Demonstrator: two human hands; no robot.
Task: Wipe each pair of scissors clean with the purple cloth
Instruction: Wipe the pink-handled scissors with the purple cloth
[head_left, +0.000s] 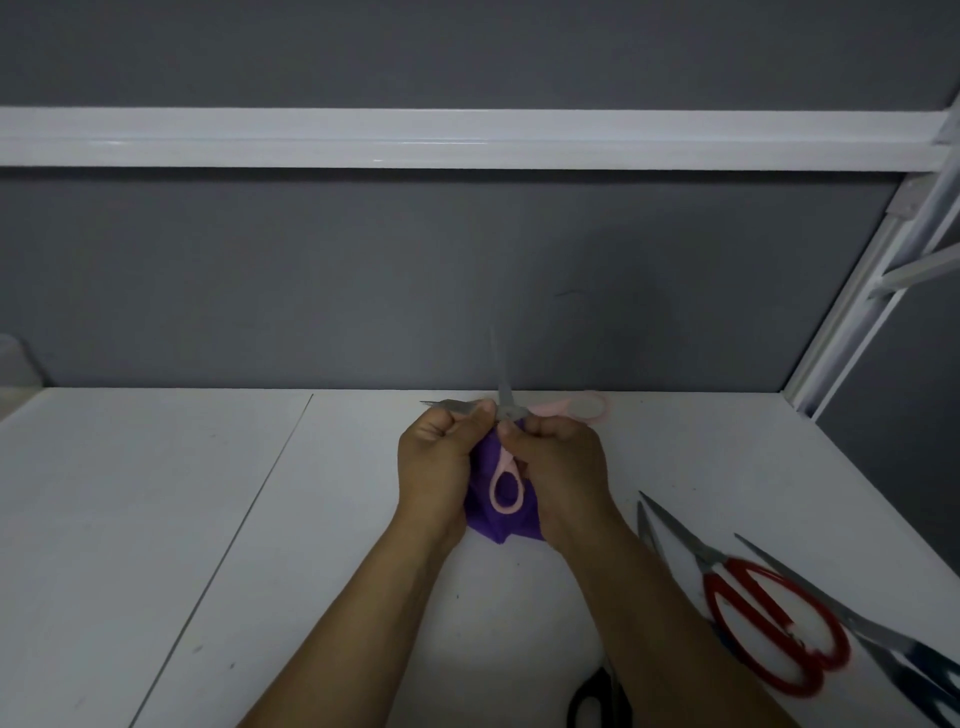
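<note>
Fingers (470, 418) of the left hand (434, 462) are curled round one blade of the pink scissors (505, 461), pinching it, with the cloth (483, 519) bunched under the palms, probably so the steel gets rubbed. The right hand (563, 460) grips near the pivot with curled fingers, steadying the pair, which is splayed wide (likely to reach each blade). All this is held above the table (156, 519), near its far edge. Red scissors (774, 623) and a blue pair (883, 636) lie by the right edge, and a black pair (602, 680) by the near edge. No brand or writing is readable.
</note>
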